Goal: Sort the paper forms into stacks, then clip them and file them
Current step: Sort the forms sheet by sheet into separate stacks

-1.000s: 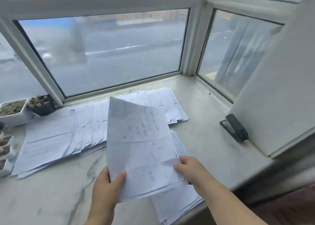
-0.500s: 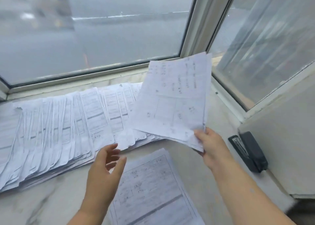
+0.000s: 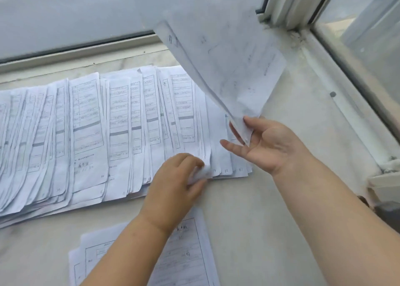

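Right hand (image 3: pixel 268 143) is up at centre right of the frame, palm turned toward us, thumb and forefinger pinching the bottom corner of a loose sheet (image 3: pixel 220 54) while the other fingers fan out straight below it. That sheet rises from the pinch up and to the left, tilted and curling, its top running out of the upper edge of the frame in front of the window glass (image 3: pixel 65 15); faint handwriting shows through the paper. Down at centre, the left hand (image 3: pixel 175 177) sits at the near edge of the fanned row of forms (image 3: pixel 86 134), fingers curled, thumb and fingertips gripping the lower corner of one form near the right end of the row and bending it up off the sill. The row itself spreads from the left edge of the frame across to just under the right hand, each printed form overlapping the next like roof tiles, small numbers visible at the bottom corners on the right. Lower centre, partly under the left forearm, lies a separate stack of forms (image 3: pixel 194 253), printed side up, well apart from the fanned row. Everything rests on the pale marbled window sill (image 3: pixel 281 199), and the white window frame (image 3: pixel 324 47) angles round the corner at upper right
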The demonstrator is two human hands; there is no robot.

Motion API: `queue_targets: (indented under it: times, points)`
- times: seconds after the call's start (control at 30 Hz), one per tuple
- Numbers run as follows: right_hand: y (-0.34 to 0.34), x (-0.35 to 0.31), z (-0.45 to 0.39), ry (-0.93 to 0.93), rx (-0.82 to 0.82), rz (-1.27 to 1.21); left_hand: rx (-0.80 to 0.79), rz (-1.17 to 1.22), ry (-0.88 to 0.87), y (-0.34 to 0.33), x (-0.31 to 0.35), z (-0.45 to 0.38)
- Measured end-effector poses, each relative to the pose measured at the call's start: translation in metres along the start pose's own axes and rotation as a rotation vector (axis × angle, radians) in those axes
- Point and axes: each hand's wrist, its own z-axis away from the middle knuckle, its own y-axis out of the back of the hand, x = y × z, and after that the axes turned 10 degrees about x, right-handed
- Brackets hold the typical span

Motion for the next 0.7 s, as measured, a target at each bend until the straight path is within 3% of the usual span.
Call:
queue_targets:
  times: [0.1, 0.23, 0.43, 0.7]
  points:
    - [0.002, 0.002, -0.014, -0.027, -0.003, 0.081, 0.13, 0.105, 0.107, 0.004, -0.001, 0.002]
    - [0.002, 0.004, -0.024, -0.041, -0.014, 0.111, 0.278, 0.037, -0.04, -0.004, -0.007, -0.001]
    - [-0.002, 0.008, -0.029, -0.097, -0.068, 0.119, 0.161, -0.15, -0.055, -0.014, -0.013, -0.004]
    - [0.0, 0.011, -0.032, -0.116, -0.1, 0.097, 0.099, -0.127, -0.131, -0.003, -0.016, -0.007]
